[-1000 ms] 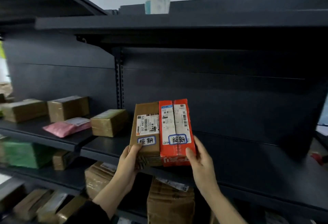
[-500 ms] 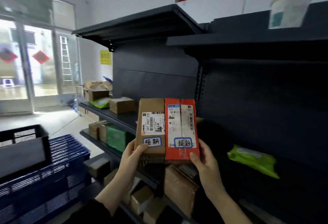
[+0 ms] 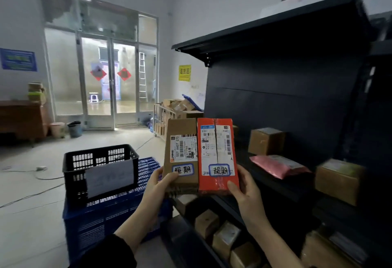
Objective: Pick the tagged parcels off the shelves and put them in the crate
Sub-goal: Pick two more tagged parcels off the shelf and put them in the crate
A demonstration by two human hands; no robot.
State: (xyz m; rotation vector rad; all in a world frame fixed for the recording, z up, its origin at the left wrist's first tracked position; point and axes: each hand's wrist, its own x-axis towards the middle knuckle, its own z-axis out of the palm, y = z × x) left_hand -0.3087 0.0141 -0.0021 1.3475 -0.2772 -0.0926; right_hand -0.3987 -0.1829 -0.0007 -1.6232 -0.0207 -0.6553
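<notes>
I hold two tagged parcels side by side, upright, in front of the dark shelves [image 3: 282,106]. The brown cardboard parcel [image 3: 181,138] is gripped at its lower left corner by my left hand [image 3: 157,189]. The red parcel [image 3: 216,153] rests against my right hand [image 3: 246,193], thumb on its lower right edge. Each carries a white blue-bordered tag with handwritten characters near the bottom. A black slotted crate [image 3: 99,172] with a white sheet on its front stands on a blue crate [image 3: 106,221], left of and below the parcels.
On the shelf to the right lie a cardboard box [image 3: 266,140], a pink mailer [image 3: 277,166] and another box [image 3: 339,180]. Lower shelves hold several more boxes. Cables cross the floor on the left. Glass doors, two bins and a wooden cart with parcels are at the back.
My view has swung left, away from the shelves. The black and blue crates have come fully into view. Both hands keep the same hold on the two parcels.
</notes>
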